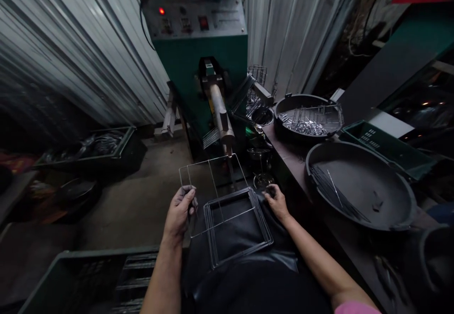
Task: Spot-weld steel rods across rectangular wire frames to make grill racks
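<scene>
My left hand (181, 210) is closed around the left side of a thin rectangular wire frame (214, 181) with cross wires. The frame's far edge reaches the tip of a spot welder's upper electrode arm (222, 120); whether it touches is unclear. On my lap, over a black apron (283, 258), lies a stack of dark wire rectangles (243, 254), below the held frame. My right hand (277, 203) is raised to the right of the stack, thumb and fingers pinched together. Anything between those fingertips is too small to make out.
A green welder cabinet (202, 51) with a lit red lamp stands ahead. On the right bench, one round black pan (376, 181) holds dark rods, another (301, 134) short bright wires. Crates stand at left (135, 148) and lower left (67, 257). Pliers (388, 276) lie lower right.
</scene>
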`<action>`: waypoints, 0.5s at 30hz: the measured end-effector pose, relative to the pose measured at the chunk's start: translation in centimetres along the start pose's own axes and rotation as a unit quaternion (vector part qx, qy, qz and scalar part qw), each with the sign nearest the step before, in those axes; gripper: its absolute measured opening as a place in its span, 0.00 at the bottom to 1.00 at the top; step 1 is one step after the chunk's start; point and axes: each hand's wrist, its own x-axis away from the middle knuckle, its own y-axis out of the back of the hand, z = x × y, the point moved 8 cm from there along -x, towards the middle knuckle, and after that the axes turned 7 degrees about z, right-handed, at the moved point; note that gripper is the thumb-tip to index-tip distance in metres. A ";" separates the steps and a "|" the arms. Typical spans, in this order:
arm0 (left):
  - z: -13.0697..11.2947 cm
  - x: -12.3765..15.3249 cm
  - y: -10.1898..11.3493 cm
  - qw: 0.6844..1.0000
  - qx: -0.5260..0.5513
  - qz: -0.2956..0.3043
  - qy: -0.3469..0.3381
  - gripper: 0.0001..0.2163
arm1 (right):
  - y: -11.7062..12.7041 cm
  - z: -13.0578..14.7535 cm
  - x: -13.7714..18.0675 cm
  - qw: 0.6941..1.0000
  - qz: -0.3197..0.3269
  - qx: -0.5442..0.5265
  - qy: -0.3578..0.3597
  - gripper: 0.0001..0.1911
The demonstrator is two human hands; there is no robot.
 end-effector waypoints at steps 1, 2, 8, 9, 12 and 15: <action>-0.1 0.1 0.0 1.000 -0.004 0.004 0.001 0.10 | -0.3 1.5 -0.1 0.999 0.025 0.015 0.024 0.13; -0.2 0.2 -0.1 1.000 -0.011 0.011 0.001 0.10 | -0.6 3.4 -0.2 0.996 0.060 0.022 0.055 0.11; 0.0 0.4 -1.0 0.999 -0.030 0.041 0.007 0.08 | -3.9 13.5 2.5 0.915 0.323 0.095 0.222 0.21; 0.2 0.4 -1.0 0.999 -0.020 0.038 0.007 0.08 | -4.5 13.9 3.2 0.898 0.359 0.114 0.227 0.24; 0.4 0.3 -0.8 0.999 0.003 0.030 0.009 0.09 | -5.6 13.5 4.8 0.860 0.425 0.168 0.227 0.32; 0.6 0.3 -0.7 0.999 0.005 0.034 0.011 0.09 | -6.3 12.5 5.3 0.839 0.446 0.226 0.215 0.35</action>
